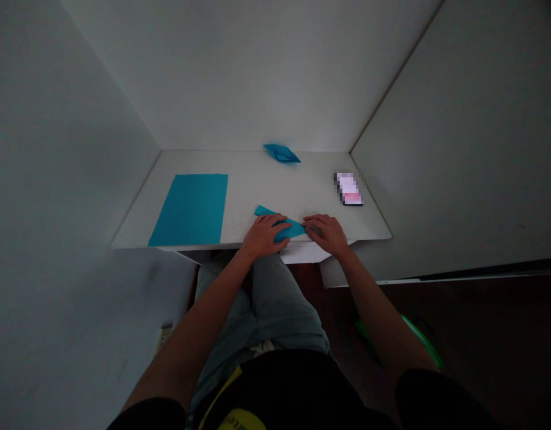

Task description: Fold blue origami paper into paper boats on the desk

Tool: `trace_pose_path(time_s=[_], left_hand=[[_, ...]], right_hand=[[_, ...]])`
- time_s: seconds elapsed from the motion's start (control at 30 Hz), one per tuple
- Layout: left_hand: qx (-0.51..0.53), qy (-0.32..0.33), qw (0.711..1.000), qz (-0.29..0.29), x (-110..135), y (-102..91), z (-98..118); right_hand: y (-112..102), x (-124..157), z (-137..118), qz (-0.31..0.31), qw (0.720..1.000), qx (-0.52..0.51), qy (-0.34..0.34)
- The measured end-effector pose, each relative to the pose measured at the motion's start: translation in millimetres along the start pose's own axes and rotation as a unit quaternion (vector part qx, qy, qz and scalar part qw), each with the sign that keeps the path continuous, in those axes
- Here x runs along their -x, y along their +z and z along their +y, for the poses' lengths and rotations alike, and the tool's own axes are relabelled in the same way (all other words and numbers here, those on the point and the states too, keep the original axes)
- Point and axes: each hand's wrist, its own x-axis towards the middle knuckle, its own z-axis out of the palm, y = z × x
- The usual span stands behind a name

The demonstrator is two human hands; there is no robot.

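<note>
White desk (246,197), dim light; from here I judge a creasing step in hand.
Folded blue paper (296,229) under left hand (265,234), fingers spread; right hand (328,232) has fingertips pinched on its pointed end. Next move calls, I think, for steady pressure.

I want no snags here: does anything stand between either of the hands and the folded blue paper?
Nothing visible: the left hand rests on the folded paper, and the right hand is at its right end. The flat sheet, paper boat and phone lie apart from it.
</note>
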Motion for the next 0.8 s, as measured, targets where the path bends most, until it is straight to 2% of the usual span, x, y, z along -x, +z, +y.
trace_pose_path(time_s=[0.8], left_hand=[[-0.007,-0.009,1.0,-0.008,-0.8,-2.6,2.4]], right_hand=[[0.9,-0.7,-0.1,-0.002,1.0,-0.003,0.008]])
